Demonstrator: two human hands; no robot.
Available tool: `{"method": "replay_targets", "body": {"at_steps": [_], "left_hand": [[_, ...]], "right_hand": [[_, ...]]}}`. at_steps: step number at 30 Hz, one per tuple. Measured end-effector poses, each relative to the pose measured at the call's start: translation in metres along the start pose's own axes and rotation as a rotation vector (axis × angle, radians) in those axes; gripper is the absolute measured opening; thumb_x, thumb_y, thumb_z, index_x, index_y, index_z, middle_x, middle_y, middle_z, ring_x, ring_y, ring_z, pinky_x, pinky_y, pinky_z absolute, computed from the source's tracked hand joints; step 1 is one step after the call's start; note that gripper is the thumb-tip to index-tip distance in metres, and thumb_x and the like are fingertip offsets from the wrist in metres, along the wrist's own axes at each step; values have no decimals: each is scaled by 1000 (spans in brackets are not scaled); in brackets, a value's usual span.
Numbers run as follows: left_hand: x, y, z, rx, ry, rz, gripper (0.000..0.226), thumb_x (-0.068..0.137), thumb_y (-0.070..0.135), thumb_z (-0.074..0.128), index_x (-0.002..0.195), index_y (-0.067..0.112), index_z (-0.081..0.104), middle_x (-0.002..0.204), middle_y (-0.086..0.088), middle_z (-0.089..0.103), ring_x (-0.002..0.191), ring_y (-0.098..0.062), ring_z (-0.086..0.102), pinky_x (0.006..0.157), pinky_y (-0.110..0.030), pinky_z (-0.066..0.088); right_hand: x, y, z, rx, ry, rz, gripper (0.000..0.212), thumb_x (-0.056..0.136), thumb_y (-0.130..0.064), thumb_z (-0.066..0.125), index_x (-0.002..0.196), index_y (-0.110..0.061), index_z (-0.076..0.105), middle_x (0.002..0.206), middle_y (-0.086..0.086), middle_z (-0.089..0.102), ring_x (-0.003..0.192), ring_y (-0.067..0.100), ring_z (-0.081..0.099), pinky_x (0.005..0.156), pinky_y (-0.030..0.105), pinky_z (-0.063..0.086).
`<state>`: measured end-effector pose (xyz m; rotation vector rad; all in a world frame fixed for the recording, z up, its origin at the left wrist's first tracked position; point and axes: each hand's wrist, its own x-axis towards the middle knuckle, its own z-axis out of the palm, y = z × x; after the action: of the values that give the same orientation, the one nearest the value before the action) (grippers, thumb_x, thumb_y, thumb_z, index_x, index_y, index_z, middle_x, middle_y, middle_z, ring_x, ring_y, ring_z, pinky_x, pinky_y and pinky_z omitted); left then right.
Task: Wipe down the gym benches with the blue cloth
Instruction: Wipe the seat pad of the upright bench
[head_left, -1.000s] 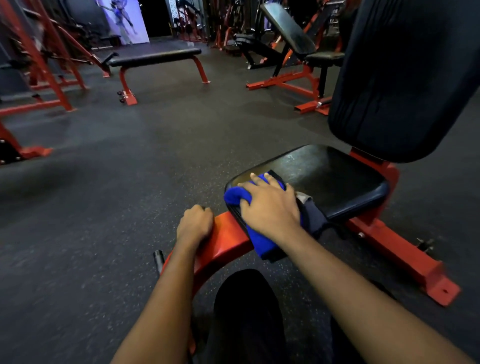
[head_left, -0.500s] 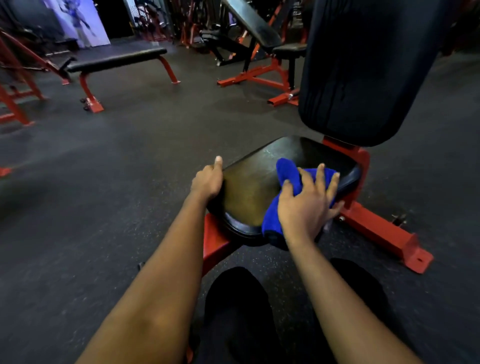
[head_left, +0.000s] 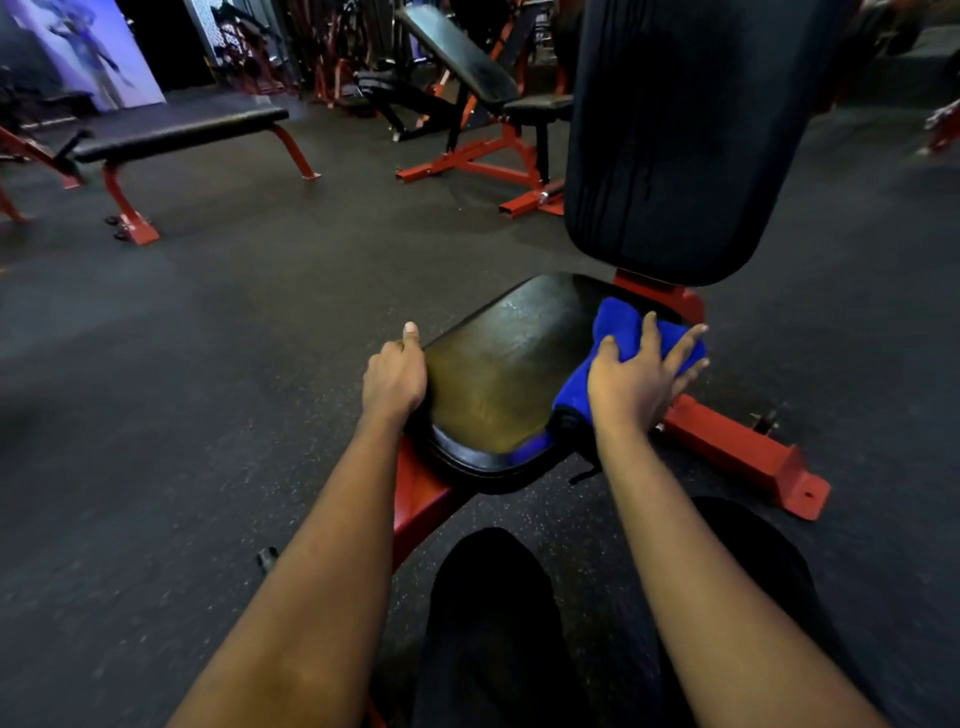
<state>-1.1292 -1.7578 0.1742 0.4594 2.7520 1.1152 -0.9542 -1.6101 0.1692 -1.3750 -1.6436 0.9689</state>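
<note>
A black padded seat (head_left: 504, 374) on a red frame stands in front of me, with its tall black backrest (head_left: 685, 135) upright behind it. The blue cloth (head_left: 613, 332) lies bunched on the seat's right side, close to the backrest. My right hand (head_left: 636, 379) presses down on the cloth with fingers spread and nearly straight. My left hand (head_left: 395, 376) grips the seat's left edge, fingers curled over the rim and thumb pointing up. The seat surface shows a damp sheen.
A flat black bench (head_left: 176, 130) on red legs stands at the back left. An incline bench (head_left: 467, 67) with a red frame is at the back centre. The red base bar (head_left: 748, 457) runs out to the right. Dark rubber floor surrounds the bench; my knees are below.
My right hand slid the cloth from the seat's front edge across to its right rear side. My left hand moved from the red frame up onto the seat's left edge.
</note>
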Motion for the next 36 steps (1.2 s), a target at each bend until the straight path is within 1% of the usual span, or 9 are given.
{"method": "replay_targets", "body": {"at_steps": [2,6,13,18,21,24,30,33,36], "left_hand": [[0,0,1,-4,12,0,67,104,49,16,134,3,54,140,-25,49,132,-40,42,108,-44,31],[-2,2,0,-20,22,-21,64,104,48,19,135,3,52,140,-27,48,131,-40,43,107,-43,32],[-8,4,-4,-28,11,-19,63,104,49,19,136,6,53,139,-26,49,131,-40,43,106,-43,33],[-8,4,-5,-30,11,-15,64,103,49,19,134,5,55,138,-27,50,130,-41,44,106,-44,33],[-10,5,-6,-41,17,-17,63,104,48,20,133,5,55,138,-28,50,129,-41,45,106,-45,33],[-9,4,-6,-46,16,-15,62,104,47,21,132,4,55,137,-28,50,129,-42,45,106,-45,33],[-8,6,-6,-66,22,-23,59,105,44,23,132,3,56,136,-27,51,128,-41,46,105,-45,34],[-8,6,-7,-73,35,-28,58,104,44,24,127,4,59,133,-27,54,125,-41,48,103,-45,36],[-9,6,-6,-69,41,-25,58,104,44,24,127,4,59,132,-27,55,124,-41,48,104,-46,36]], "right_hand": [[-29,-2,4,91,17,54,74,90,-38,65,154,-29,29,164,11,-12,150,39,-2,119,47,11],[-86,6,19,259,10,60,84,89,-30,69,157,-23,21,162,23,-10,149,39,9,119,35,11],[3,-6,-5,184,-22,279,75,99,-32,49,159,-25,5,162,24,-3,145,43,23,113,47,27],[16,-13,-16,256,15,360,89,95,-38,57,158,-14,-2,163,22,1,149,38,13,117,44,19],[-28,-5,-2,163,-73,260,105,86,-52,67,158,-21,-3,163,19,-12,149,45,0,119,53,11],[-52,2,7,120,-103,159,98,90,-45,64,158,-24,-3,160,25,-16,145,48,17,115,45,25],[23,-16,-1,-108,-29,303,79,99,-40,50,158,-18,2,157,31,13,132,49,41,107,48,36],[62,-19,-3,-178,22,356,68,98,-40,51,152,-12,21,148,26,33,131,43,43,104,47,38],[93,-26,-13,-195,23,380,72,98,-39,54,151,-9,17,147,23,41,133,41,43,107,47,34]]}}
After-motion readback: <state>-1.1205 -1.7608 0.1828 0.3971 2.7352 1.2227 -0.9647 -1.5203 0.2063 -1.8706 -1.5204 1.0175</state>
